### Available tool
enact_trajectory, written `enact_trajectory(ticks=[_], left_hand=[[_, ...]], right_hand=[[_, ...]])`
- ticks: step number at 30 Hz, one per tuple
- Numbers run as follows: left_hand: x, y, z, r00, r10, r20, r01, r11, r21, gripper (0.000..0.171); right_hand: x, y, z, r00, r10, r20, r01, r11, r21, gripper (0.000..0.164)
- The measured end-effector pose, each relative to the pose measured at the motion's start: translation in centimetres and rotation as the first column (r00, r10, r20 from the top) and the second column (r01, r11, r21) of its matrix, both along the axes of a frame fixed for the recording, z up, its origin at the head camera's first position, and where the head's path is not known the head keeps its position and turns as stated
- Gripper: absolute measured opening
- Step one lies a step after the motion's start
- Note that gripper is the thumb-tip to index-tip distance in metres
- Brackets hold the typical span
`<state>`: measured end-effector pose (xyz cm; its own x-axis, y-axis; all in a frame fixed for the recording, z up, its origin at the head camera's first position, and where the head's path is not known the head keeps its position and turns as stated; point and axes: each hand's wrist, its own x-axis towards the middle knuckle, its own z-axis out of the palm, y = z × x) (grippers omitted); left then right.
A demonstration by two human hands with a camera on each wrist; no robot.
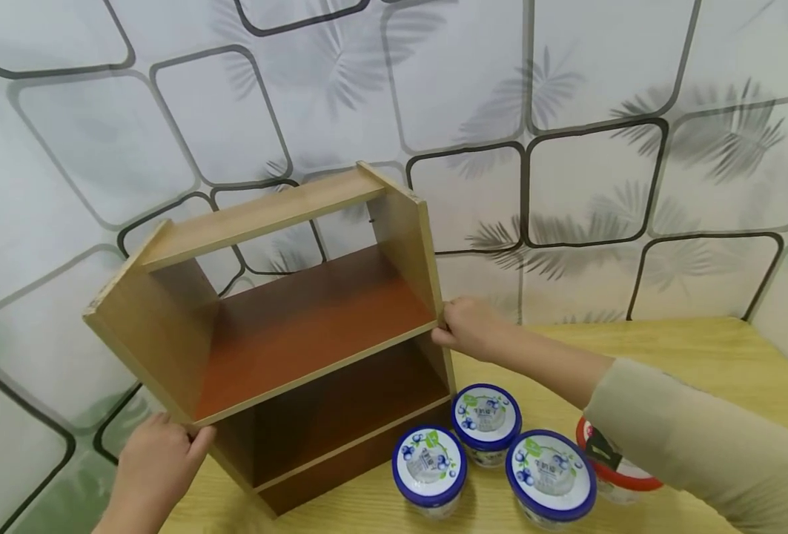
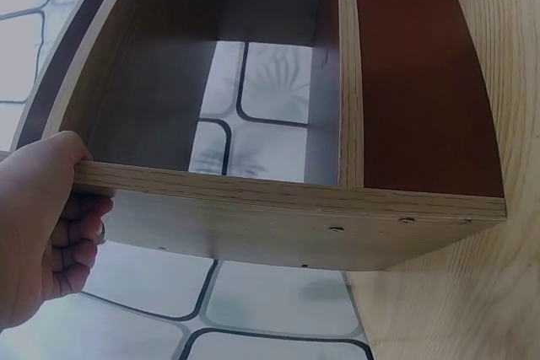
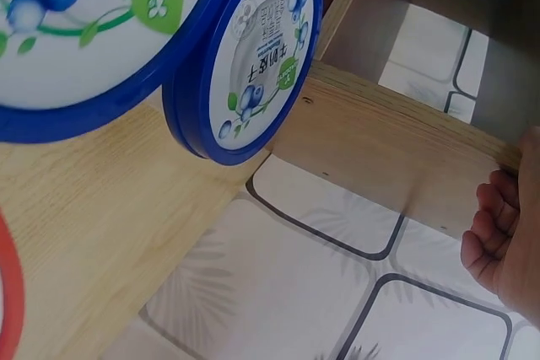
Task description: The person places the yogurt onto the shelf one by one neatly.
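Note:
A small wooden shelf (image 1: 313,326) with reddish-brown boards stands on the table, seen from the front in the head view. My left hand (image 1: 156,463) grips the front edge of its left side panel at the middle board's height. On the opposite side, my right hand (image 1: 470,326) holds the right panel's front edge. In the left wrist view the thumb of the left hand (image 2: 42,217) lies on the inner side of the edge, fingers curled beneath. The right wrist view shows the right hand (image 3: 506,233) with fingers curled against the outside of the panel (image 3: 380,124).
Three tubs with blue-rimmed lids, a front-left tub (image 1: 430,467), a rear tub (image 1: 487,419) and a front-right tub (image 1: 551,475), stand right of the shelf. A red-rimmed tub (image 1: 617,463) is partly behind my right sleeve. The patterned wall (image 1: 467,200) rises behind the wooden table (image 1: 687,356).

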<state>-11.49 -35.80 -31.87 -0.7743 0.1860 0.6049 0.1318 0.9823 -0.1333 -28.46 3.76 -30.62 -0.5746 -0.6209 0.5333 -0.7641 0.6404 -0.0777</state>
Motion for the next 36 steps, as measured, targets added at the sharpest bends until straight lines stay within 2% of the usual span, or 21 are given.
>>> enact_trajectory(ticks=[5, 9, 14, 21, 28, 31, 36], left_hand=[[-0.8, 0.3, -0.2, 1.0, 0.005, -0.016, -0.004, 0.998, 0.065, 0.041], [-1.3, 0.4, -0.1, 1.0, 0.0, -0.024, 0.002, 0.998, 0.063, 0.04], [-1.3, 0.5, -0.1, 1.0, 0.01, 0.006, -0.01, 0.998, 0.059, 0.04], [-2.3, 0.8, -0.3, 0.998, -0.043, -0.037, 0.045, 0.998, 0.049, 0.039], [-2.9, 1.5, 0.0, 0.999, -0.046, 0.0, 0.046, 0.994, 0.095, 0.036], [-3.1, 1.6, -0.1, 0.998, -0.057, 0.003, 0.056, 0.993, 0.104, 0.035], [-3.7, 2.0, -0.1, 0.996, -0.084, -0.002, 0.084, 0.992, 0.094, 0.036]], right_hand=[[0.2, 0.7, -0.1, 1.0, -0.031, 0.004, 0.031, 0.999, 0.014, 0.022], [0.4, 1.1, 0.0, 0.999, -0.04, -0.012, 0.04, 0.999, 0.018, 0.026], [0.7, 1.4, -0.2, 0.999, -0.047, 0.002, 0.047, 0.998, 0.033, 0.028], [0.7, 2.0, -0.2, 0.998, -0.054, -0.021, 0.054, 0.999, 0.005, 0.024], [0.9, 2.9, -0.3, 0.989, -0.081, -0.121, 0.085, 0.996, 0.029, 0.026], [1.1, 3.1, -0.4, 0.977, -0.096, -0.192, 0.105, 0.994, 0.038, 0.028], [0.9, 3.7, -0.6, 0.95, -0.071, -0.304, 0.086, 0.996, 0.037, 0.028]])
